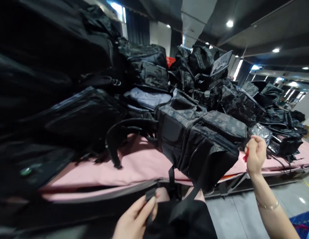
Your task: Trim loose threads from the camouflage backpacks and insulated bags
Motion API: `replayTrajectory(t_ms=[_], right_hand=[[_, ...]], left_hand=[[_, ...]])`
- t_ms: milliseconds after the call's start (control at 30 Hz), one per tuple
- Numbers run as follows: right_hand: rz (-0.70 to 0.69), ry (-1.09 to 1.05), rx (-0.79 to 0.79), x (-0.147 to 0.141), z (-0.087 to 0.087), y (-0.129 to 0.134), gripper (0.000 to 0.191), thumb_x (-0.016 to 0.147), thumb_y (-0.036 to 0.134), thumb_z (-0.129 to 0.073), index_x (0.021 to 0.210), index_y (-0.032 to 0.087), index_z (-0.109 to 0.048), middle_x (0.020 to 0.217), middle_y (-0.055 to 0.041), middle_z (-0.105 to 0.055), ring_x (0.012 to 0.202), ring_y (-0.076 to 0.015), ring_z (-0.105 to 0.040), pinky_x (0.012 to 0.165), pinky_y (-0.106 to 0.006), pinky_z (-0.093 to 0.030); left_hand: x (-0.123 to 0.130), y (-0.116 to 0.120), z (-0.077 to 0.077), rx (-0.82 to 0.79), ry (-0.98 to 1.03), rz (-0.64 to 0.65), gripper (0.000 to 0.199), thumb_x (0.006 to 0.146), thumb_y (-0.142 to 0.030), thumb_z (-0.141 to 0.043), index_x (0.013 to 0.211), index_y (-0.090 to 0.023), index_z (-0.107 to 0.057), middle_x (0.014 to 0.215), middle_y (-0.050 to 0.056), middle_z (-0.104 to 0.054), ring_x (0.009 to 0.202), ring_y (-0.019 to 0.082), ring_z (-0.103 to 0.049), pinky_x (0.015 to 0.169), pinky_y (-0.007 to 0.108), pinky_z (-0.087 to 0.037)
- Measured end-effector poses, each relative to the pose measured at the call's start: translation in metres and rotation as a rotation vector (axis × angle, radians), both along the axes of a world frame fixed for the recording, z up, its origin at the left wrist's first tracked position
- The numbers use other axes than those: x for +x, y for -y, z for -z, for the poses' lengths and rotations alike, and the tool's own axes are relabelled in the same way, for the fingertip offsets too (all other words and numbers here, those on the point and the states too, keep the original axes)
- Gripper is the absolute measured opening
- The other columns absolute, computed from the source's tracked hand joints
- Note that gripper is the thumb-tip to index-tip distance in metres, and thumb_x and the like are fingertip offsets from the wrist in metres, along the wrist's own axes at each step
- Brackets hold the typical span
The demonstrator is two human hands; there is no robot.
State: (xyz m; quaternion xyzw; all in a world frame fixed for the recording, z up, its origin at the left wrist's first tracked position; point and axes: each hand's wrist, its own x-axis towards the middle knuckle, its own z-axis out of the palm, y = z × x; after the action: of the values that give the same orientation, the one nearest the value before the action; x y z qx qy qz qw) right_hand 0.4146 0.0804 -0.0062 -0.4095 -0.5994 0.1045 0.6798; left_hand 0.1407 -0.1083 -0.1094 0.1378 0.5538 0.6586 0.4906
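Note:
A dark camouflage backpack [179, 132] lies on its side on a pink-covered table [141, 159], its padded black shoulder strap [129, 122] curving out to the left. Low in front of it, my left hand [138, 212] pinches the end of a black webbing strap [151, 194] between thumb and fingers. My right hand [256, 154] is closed in a fist just beyond the backpack's right end. A small red object [246, 156] pokes out of that fist, its kind hidden by the fingers. Another black webbing strap [202, 176] hangs over the table's front edge toward my lap.
Large black bags [77, 113] crowd the left side close to me. More camouflage bags [149, 69] are heaped along the back of the table. At right lies a shiny black bag [285, 139]. Grey floor [234, 212] shows at lower right, beside something blue [303, 222].

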Motion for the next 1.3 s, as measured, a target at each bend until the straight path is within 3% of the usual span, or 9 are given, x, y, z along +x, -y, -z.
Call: replayTrajectory(t_ms=[67, 167, 267, 400, 700, 933, 1067, 1167, 1300], right_hand=[[-0.116, 0.309, 0.033, -0.014, 0.015, 0.048, 0.023, 0.082, 0.032, -0.059, 0.099, 0.017, -0.056, 0.076, -0.0023, -0.056, 0.061, -0.0109, -0.053, 0.056, -0.021, -0.044], [-0.468, 0.574, -0.012, -0.034, 0.036, 0.101, 0.021, 0.081, 0.022, -0.060, 0.102, 0.019, -0.058, 0.088, -0.0046, -0.064, 0.071, -0.0127, -0.061, 0.062, -0.020, -0.048], [-0.655, 0.603, -0.074, -0.050, 0.054, 0.120, 0.021, 0.081, 0.021, -0.059, 0.102, 0.018, -0.058, 0.085, -0.0040, -0.067, 0.069, -0.0127, -0.063, 0.062, -0.020, -0.050], [-0.714, 0.618, -0.101, -0.061, 0.068, 0.119, 0.020, 0.082, 0.023, -0.060, 0.101, 0.017, -0.059, 0.081, -0.0033, -0.068, 0.063, -0.0114, -0.062, 0.057, -0.019, -0.049], [-0.717, 0.644, 0.043, -0.060, 0.070, 0.116, 0.015, 0.084, 0.021, -0.058, 0.097, 0.016, -0.060, 0.081, -0.0051, -0.069, 0.067, -0.0123, -0.064, 0.061, -0.020, -0.050], [-0.676, 0.591, -0.067, -0.055, 0.068, 0.123, 0.016, 0.082, 0.026, -0.058, 0.095, 0.017, -0.058, 0.076, -0.0035, -0.067, 0.060, -0.0119, -0.062, 0.056, -0.020, -0.048], [-0.612, 0.567, -0.073, -0.046, 0.057, 0.115, 0.014, 0.081, 0.029, -0.057, 0.089, 0.018, -0.061, 0.072, -0.0031, -0.067, 0.056, -0.0122, -0.060, 0.053, -0.021, -0.047], [-0.435, 0.397, -0.111, -0.037, 0.039, 0.098, 0.016, 0.082, 0.029, -0.056, 0.093, 0.017, -0.060, 0.071, -0.0030, -0.064, 0.055, -0.0118, -0.057, 0.050, -0.021, -0.046], [-0.136, 0.327, -0.095, -0.036, 0.009, 0.070, 0.024, 0.084, 0.033, -0.055, 0.101, 0.016, -0.056, 0.079, -0.0033, -0.061, 0.061, -0.0117, -0.056, 0.058, -0.023, -0.048]], left_hand=[[0.022, -0.001, -0.010, 0.064, -0.114, 0.124, 0.042, 0.056, -0.049, -0.074, 0.073, -0.012, -0.064, 0.055, 0.000, -0.050, 0.056, 0.011, -0.045, 0.049, 0.021, -0.036], [0.041, 0.002, -0.019, 0.134, -0.218, 0.248, 0.031, 0.068, -0.044, -0.066, 0.071, -0.013, -0.063, 0.059, 0.001, -0.052, 0.061, 0.013, -0.047, 0.058, 0.022, -0.040], [0.046, 0.007, -0.022, 0.148, -0.274, 0.270, 0.030, 0.073, -0.042, -0.062, 0.062, -0.014, -0.059, 0.062, 0.001, -0.054, 0.064, 0.012, -0.048, 0.061, 0.022, -0.041], [0.041, 0.013, -0.021, 0.140, -0.348, 0.328, 0.031, 0.076, -0.042, -0.059, 0.062, -0.014, -0.058, 0.061, 0.001, -0.053, 0.061, 0.011, -0.047, 0.060, 0.021, -0.040], [0.041, 0.010, -0.016, 0.214, -0.414, 0.524, 0.027, 0.080, -0.039, -0.055, 0.074, -0.014, -0.062, 0.060, 0.000, -0.051, 0.058, 0.010, -0.045, 0.057, 0.020, -0.038], [0.042, 0.007, -0.007, 0.138, -0.435, 0.508, 0.029, 0.078, -0.044, -0.056, 0.071, -0.016, -0.064, 0.060, 0.002, -0.054, 0.058, 0.013, -0.050, 0.059, 0.022, -0.043], [0.030, -0.012, 0.004, 0.159, -0.658, 0.557, 0.028, 0.071, -0.044, -0.062, 0.087, -0.023, -0.071, 0.087, 0.006, -0.067, 0.081, 0.022, -0.061, 0.077, 0.029, -0.050], [0.019, -0.039, -0.014, 0.250, -0.922, 0.438, 0.031, 0.071, -0.043, -0.062, 0.097, -0.026, -0.070, 0.102, 0.005, -0.066, 0.089, 0.023, -0.062, 0.080, 0.029, -0.050], [0.025, -0.091, -0.073, 0.497, -1.178, 0.251, 0.026, 0.082, -0.041, -0.051, 0.090, -0.022, -0.068, 0.095, 0.004, -0.068, 0.088, 0.019, -0.062, 0.080, 0.027, -0.048]])
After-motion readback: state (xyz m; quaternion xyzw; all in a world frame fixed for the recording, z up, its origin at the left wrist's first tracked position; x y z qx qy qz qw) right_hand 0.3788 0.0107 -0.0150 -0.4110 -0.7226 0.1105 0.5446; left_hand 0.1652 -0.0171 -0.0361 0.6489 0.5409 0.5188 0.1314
